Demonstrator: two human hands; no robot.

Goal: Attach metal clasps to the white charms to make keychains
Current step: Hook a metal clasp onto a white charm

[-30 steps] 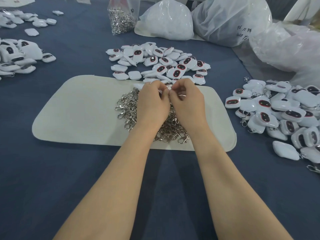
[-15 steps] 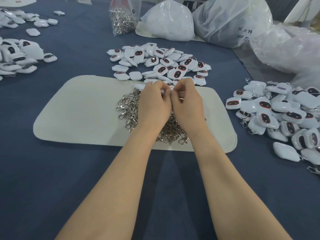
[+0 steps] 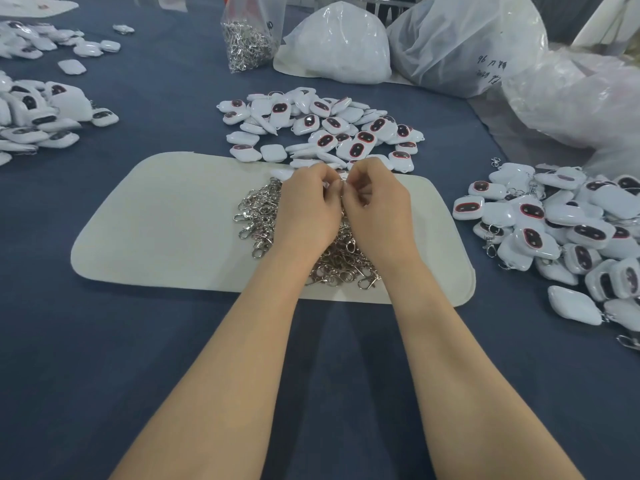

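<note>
Metal loose clasps (image 3: 258, 216) lie heaped on a cream mat (image 3: 166, 220) on the blue worktop (image 3: 156, 358), right under both wrists. Left hand (image 3: 308, 209) and right hand (image 3: 379, 211) meet above the far edge of the heap, knuckles almost touching. Left grip: fingers curled, pinching a charm (image 3: 326, 183), of which only a sliver of white shows. Right grip: thumb and forefinger pressed together at the same spot, probably on a clasp, though the fingers hide it, so I can't confirm.

Unclasped charms (image 3: 322, 129) sit in a pile just beyond the mat. Finished keychains (image 3: 554, 223), rings attached, are piled to the right. More white pieces (image 3: 41, 116) lie far left. A clear bag of spare clasps (image 3: 247, 39) and big plastic bags (image 3: 460, 39) stand at the back.

Step, judged: mid-attachment, threading the ring through the charm's loop. Whether the ring is through is hidden.

Next move likely needs a fine twist to seat the ring fully. After that comes a drop onto the right pile, one fresh charm from the far pile and one clasp from the heap. The clasps look tangled, so picking a single one may drag others along.
</note>
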